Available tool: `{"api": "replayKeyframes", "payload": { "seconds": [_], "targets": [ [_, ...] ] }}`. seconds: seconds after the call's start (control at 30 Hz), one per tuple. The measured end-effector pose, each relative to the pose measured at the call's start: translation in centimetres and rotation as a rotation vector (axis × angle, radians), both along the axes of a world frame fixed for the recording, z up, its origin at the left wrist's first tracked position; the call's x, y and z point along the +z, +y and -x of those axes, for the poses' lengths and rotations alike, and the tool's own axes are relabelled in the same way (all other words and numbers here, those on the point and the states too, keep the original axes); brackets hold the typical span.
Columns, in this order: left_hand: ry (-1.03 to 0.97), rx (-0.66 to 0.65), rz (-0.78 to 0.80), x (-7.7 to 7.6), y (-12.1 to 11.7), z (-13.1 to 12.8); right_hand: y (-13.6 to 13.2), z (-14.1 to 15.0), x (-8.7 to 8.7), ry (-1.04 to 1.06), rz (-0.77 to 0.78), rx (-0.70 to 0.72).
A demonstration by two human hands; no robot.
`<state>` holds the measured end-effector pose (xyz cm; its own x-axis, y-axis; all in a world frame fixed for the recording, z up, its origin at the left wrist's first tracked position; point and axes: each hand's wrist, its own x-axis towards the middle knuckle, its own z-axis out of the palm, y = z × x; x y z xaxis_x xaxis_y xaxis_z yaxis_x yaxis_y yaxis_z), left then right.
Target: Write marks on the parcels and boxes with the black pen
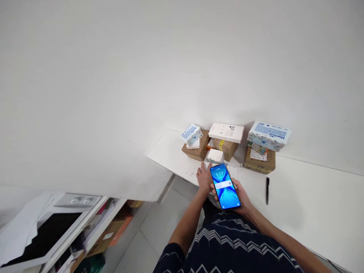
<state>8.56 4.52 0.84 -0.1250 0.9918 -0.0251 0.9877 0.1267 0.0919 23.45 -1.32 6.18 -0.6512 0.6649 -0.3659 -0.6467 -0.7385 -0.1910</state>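
My right hand [241,192] is wrapped round a smartphone [227,197], holding it upright in front of my body. Its lit blue screen reads 5:17 and carries a white notification. Just left of the phone, my left hand [203,176] rests at the front edge of the white table [301,204], fingers apart, with nothing seen in it. The phone hides part of that hand. A small white box [215,156] stands just beyond the fingers. On the table to the right lies a black pen [267,190].
Against the wall stand cardboard boxes [195,152] with tissue packs [269,135] and a flat white box [226,132] stacked on them. At lower left, a shelf unit [93,223] holds papers and boxes. A power strip [76,200] sits on top.
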Motion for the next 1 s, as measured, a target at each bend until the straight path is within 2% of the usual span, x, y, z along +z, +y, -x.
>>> {"api": "replayKeyframes", "payload": {
  "seconds": [0.23,0.47,0.63,0.73,0.8,0.87,0.93,1.0],
  "targets": [
    [0.026,0.010,0.000,0.1,0.0,-0.1,-0.2,-0.2,-0.6,0.017,-0.041,-0.031],
    [-0.004,-0.003,-0.046,0.4,-0.3,-0.2,-0.4,-1.3,-1.3,-0.017,0.035,-0.087],
    [-0.026,0.001,-0.111,0.1,-0.1,0.3,-0.7,-3.2,-1.3,-0.096,0.049,-0.192],
    [-0.027,0.009,-0.120,0.0,0.1,0.8,-1.0,-5.2,-2.0,-0.183,0.021,-0.281],
    [-0.026,0.008,-0.129,-0.1,0.2,1.0,-1.2,-6.8,-3.3,-0.295,-0.013,-0.344],
    [-0.024,0.005,-0.134,-0.2,0.3,1.1,-1.2,-8.1,-5.4,-0.507,-0.056,-0.403],
    [-0.024,-0.003,-0.138,-0.2,0.3,1.1,-1.0,-9.0,-8.2,-0.885,-0.118,-0.400],
    [-0.028,-0.011,-0.139,-0.3,0.3,1.1,-0.8,-9.4,-10.9,-1.367,-0.231,-0.238]
  ]
}}
